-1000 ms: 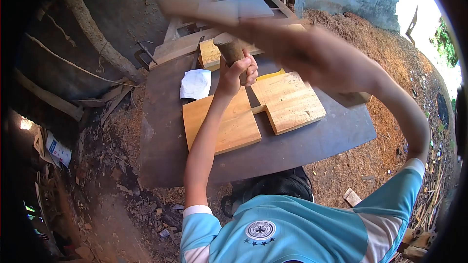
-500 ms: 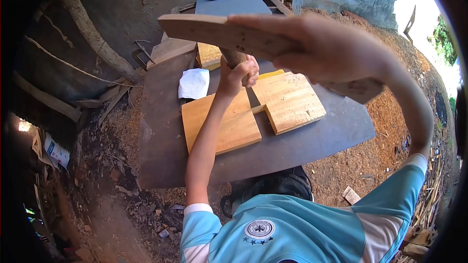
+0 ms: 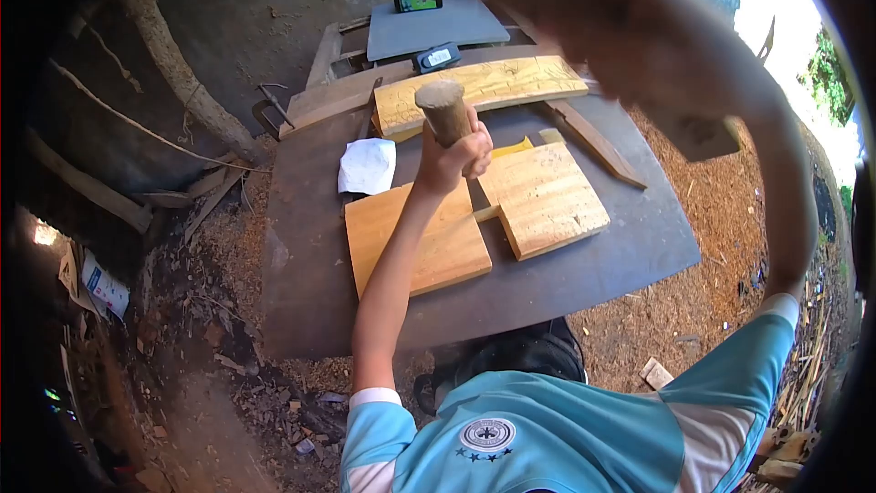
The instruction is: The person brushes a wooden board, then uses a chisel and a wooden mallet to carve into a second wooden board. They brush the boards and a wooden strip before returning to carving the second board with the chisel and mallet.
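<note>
My left hand (image 3: 456,162) is closed round the thick wooden handle of a chisel (image 3: 442,102), held upright with its round top facing up. Its lower end is hidden behind the hand and the wood. Below it lie a left wooden board (image 3: 429,242) and a right wooden board (image 3: 549,199), with a notch-like gap between them. Up high and close to the camera, my right hand (image 3: 639,50) is blurred by motion. It grips a wooden plank (image 3: 701,135), whose end sticks out below the wrist.
Beyond the boards lies a long yellow plank (image 3: 484,91) with scribbled lines. A white crumpled paper (image 3: 367,166), a dark wood strip (image 3: 598,141) and a black device (image 3: 436,57) share the table (image 3: 315,283). A phone (image 3: 418,1) stands at the back; a clamp (image 3: 269,111) sits left.
My right hand and the plank have swung upward, away from the chisel handle, uncovering its top and the yellow plank behind. My left hand stays round the chisel.
</note>
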### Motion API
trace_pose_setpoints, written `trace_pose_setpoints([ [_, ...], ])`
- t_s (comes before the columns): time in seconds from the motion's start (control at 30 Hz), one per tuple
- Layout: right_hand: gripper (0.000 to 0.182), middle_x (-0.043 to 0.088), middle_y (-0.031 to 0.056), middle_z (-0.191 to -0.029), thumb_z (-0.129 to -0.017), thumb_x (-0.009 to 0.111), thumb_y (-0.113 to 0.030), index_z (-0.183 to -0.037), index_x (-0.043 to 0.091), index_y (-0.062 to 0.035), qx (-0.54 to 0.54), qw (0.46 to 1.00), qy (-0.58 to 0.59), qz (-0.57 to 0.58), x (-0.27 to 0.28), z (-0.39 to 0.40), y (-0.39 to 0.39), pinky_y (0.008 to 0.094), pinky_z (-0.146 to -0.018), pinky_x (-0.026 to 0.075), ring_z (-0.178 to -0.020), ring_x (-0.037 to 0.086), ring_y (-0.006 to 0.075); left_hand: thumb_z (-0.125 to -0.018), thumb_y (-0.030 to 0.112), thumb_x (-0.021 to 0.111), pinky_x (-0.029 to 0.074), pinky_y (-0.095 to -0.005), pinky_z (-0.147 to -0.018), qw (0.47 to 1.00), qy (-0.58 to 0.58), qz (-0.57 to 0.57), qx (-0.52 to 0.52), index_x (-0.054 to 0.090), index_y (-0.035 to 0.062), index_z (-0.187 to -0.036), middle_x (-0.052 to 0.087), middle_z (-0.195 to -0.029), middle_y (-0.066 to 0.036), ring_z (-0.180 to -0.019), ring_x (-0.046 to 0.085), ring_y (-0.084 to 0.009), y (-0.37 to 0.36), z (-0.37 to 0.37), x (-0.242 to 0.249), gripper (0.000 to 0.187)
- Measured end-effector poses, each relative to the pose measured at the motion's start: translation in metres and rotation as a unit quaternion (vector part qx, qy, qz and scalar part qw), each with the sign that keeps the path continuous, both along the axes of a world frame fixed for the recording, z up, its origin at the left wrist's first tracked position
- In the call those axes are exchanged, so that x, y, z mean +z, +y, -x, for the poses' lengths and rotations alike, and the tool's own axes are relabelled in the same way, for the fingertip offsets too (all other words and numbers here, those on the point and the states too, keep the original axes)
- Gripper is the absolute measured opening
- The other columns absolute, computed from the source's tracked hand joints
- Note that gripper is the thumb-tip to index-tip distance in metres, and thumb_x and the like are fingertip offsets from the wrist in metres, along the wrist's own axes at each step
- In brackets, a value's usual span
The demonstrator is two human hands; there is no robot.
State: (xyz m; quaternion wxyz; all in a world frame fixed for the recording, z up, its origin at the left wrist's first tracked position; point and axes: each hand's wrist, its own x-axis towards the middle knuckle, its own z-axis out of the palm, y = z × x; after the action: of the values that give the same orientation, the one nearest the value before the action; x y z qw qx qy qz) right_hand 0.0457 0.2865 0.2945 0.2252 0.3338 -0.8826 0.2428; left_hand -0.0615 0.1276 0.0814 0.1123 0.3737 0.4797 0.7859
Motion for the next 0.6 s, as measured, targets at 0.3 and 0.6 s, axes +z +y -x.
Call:
trace_pose_setpoints([
  [0.3,0.039,0.064,0.0146,-0.090,-0.091,0.043,-0.011,-0.131,0.043,-0.0140,-0.126,0.987,-0.021,-0.093,-0.052,0.013,-0.002,0.0327,-0.065,0.054,-0.070,0.064,0.0193,-0.076,0.012,0.053,0.032,-0.0247,-0.038,0.999,-0.033,0.000,-0.002,0.039,0.0109,-0.088,0.042,-0.058,-0.005,-0.043,0.041,-0.0112,0.000,-0.002,0.000,0.018],
  [0.6,0.037,0.060,0.0080,-0.074,-0.085,0.056,-0.026,-0.114,0.050,-0.0029,-0.132,0.959,0.103,0.228,0.012,0.003,-0.015,0.0276,-0.052,0.051,-0.055,0.059,0.0163,-0.075,0.008,0.054,0.033,-0.0240,-0.037,0.999,-0.027,-0.010,-0.020,0.038,0.0093,-0.086,0.044,-0.058,-0.006,-0.042,0.043,-0.0105,-0.001,0.001,-0.002,0.019],
])
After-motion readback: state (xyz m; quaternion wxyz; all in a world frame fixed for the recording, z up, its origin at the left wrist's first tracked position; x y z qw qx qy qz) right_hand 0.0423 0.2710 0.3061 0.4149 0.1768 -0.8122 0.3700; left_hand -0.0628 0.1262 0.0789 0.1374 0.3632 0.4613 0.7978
